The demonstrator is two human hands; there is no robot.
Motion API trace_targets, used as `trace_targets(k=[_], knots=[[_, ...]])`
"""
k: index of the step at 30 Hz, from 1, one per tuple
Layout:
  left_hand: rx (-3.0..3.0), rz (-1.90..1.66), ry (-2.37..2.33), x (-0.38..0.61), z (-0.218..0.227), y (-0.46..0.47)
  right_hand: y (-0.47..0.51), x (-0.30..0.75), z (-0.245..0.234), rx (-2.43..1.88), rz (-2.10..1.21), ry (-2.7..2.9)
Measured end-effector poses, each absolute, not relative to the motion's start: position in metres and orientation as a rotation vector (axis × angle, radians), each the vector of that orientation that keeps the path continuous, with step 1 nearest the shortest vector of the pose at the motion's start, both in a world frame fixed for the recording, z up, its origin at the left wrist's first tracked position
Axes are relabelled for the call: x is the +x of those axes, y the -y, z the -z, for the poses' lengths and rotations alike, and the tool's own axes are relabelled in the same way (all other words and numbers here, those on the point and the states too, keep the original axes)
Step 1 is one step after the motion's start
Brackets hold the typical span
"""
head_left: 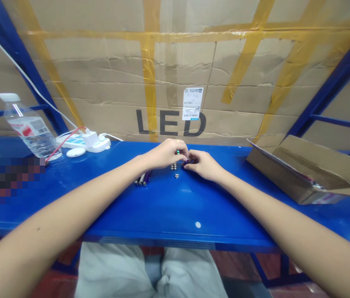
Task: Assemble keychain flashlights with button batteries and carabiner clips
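Observation:
My left hand (pixel 170 154) and my right hand (pixel 202 164) meet over the middle of the blue table. The right hand's fingers are closed round a small dark purple tube (pixel 186 161) with a shiny end, most of it hidden. Against that end the left thumb and fingers are pinched; what they hold, if anything, is too small to make out. Below the left hand stand small silver button cells (pixel 174 167) in short rows, with a few loose button cells (pixel 176 176) nearer me. Several slim tubes (pixel 143 179), black, white and purple, lie side by side under the left wrist.
An open cardboard box (pixel 299 178) sits on the table's right side. To the left are a water bottle (pixel 30 124), a white power strip (pixel 100 145) with cables and a round white object (pixel 75 152). A white disc (pixel 197 224) lies near the front edge. Taped cardboard (pixel 109 91) stands behind.

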State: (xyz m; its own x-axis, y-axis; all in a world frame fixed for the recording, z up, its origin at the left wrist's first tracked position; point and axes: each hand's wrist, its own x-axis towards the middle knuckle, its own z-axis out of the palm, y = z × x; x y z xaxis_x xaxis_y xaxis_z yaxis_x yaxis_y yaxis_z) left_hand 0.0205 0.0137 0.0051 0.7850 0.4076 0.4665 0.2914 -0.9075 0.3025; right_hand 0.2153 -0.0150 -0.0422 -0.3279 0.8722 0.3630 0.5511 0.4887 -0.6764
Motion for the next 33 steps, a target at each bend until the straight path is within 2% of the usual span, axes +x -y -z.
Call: trace_targets(k=[7, 13, 16, 25, 33], knots=[[2.801, -0.7, -0.764, 0.002, -0.023, -0.02, 0.017, 0.215, 0.042, -1.169, -0.573, 2.033], [2.892, -0.135, -1.001, -0.023, -0.017, -0.051, 0.018, 0.215, 0.041, -1.194, -0.574, 2.034], [2.858, -0.006, -1.066, -0.027, -0.008, -0.059, 0.02, 0.215, 0.039, -1.209, -0.555, 2.045], [2.737, 0.057, -1.255, -0.027, -0.005, -0.063, 0.023, 0.212, 0.035, -1.23, -0.551, 2.062], [2.695, -0.067, -1.333, -0.038, 0.001, -0.075, 0.022, 0.213, 0.035, -1.224, -0.564, 2.067]])
